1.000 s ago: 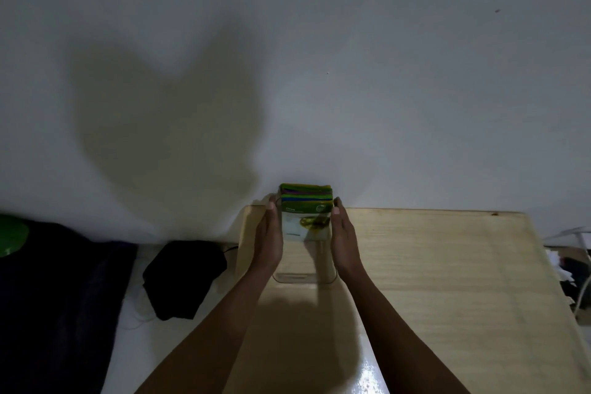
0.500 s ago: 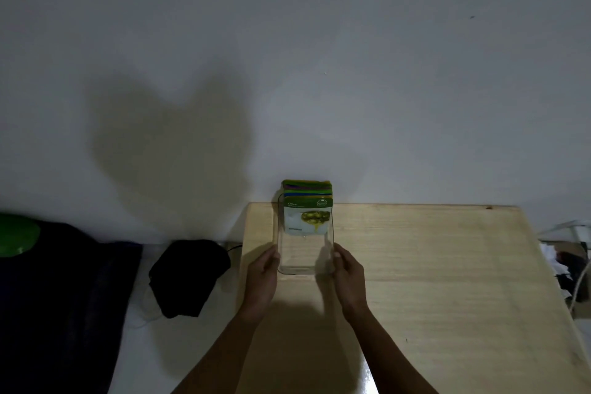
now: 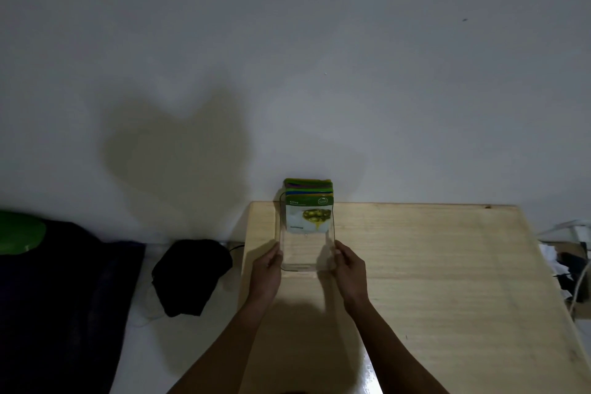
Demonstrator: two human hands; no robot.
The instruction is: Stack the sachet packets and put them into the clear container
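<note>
A clear container (image 3: 303, 257) stands on the wooden table (image 3: 431, 265) near its far left corner. A stack of sachet packets (image 3: 309, 206) stands upright inside its far end, green tops sticking above the rim; the front packet is white with a green olive picture. My left hand (image 3: 266, 272) touches the container's near left wall with its fingertips. My right hand (image 3: 349, 269) touches the near right wall the same way. Both hands flank the near end of the container.
A white wall rises right behind the table. A black cloth bundle (image 3: 192, 275) lies on the white surface left of the table, with dark fabric (image 3: 64, 297) and a green object (image 3: 19, 233) further left. Cables and clutter (image 3: 572, 265) sit beyond the table's right edge.
My hands have slid back from the packets at the container's far end to its near end. The packets stay standing inside.
</note>
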